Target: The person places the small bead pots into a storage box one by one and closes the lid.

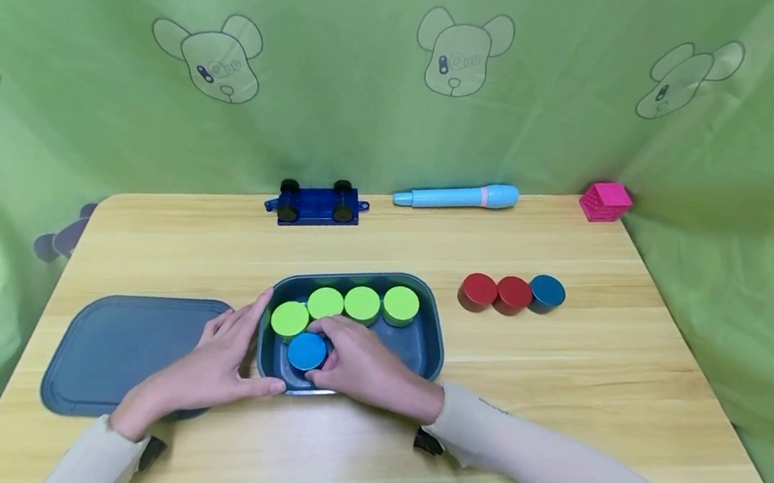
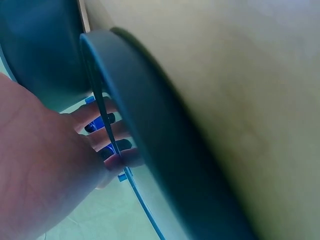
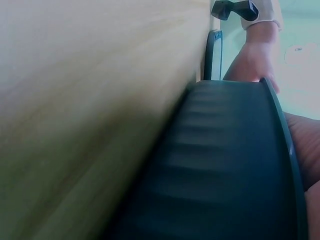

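Observation:
In the head view, a dark blue box (image 1: 421,351) stands on the table with several lime-green cylinders (image 1: 361,303) along its far side and left end. My right hand (image 1: 363,361) reaches in over the near rim, thumb and fingers pinching a blue cylinder (image 1: 307,351) in the near left part. My left hand (image 1: 222,358) spans the box's left end, its fingers along the rim and its thumb by the near left corner. The left wrist view shows those fingers (image 2: 107,132) at the rim. In the right wrist view, the box wall (image 3: 215,160) hides most of the right hand.
A flat dark blue lid (image 1: 128,348) lies left of the box, partly under the left hand. To the right stand two red cylinders (image 1: 478,292) and another blue cylinder (image 1: 547,294). Along the back edge are a blue wheeled toy base (image 1: 318,207), a light-blue stick (image 1: 455,196) and a pink block (image 1: 605,202).

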A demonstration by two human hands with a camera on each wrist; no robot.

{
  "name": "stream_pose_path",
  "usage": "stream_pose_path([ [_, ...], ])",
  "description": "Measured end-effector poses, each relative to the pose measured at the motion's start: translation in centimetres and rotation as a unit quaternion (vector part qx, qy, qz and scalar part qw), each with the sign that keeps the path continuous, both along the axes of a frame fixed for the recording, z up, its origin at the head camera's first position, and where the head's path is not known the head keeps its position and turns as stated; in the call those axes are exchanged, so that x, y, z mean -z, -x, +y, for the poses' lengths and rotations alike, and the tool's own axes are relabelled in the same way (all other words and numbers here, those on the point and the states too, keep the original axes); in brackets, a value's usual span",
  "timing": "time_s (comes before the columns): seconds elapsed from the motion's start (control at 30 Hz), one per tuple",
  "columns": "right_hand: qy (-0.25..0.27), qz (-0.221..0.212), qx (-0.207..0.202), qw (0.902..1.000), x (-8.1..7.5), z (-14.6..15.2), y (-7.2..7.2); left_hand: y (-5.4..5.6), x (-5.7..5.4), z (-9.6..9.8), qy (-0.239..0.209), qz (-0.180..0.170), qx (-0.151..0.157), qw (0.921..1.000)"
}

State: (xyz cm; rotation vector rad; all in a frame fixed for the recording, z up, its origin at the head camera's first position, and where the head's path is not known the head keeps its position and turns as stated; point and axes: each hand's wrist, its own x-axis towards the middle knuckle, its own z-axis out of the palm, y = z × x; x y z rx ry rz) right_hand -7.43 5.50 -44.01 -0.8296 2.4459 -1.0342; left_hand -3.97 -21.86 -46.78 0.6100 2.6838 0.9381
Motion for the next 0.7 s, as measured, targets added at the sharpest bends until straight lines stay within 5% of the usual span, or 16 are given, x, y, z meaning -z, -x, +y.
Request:
stream_pose_path([
  [0.27,0.038,-0.063,0.019,0.9971,-0.17,0.04,-0.26,0.05,-0.15,0.1,-0.004,0.008,0.005,0.9999],
  [0.7,0.056,-0.083,0.018,0.9948,-0.26,-0.23,-0.14,0.07,-0.26,0.07,-0.004,0.006,0.005,1.0],
])
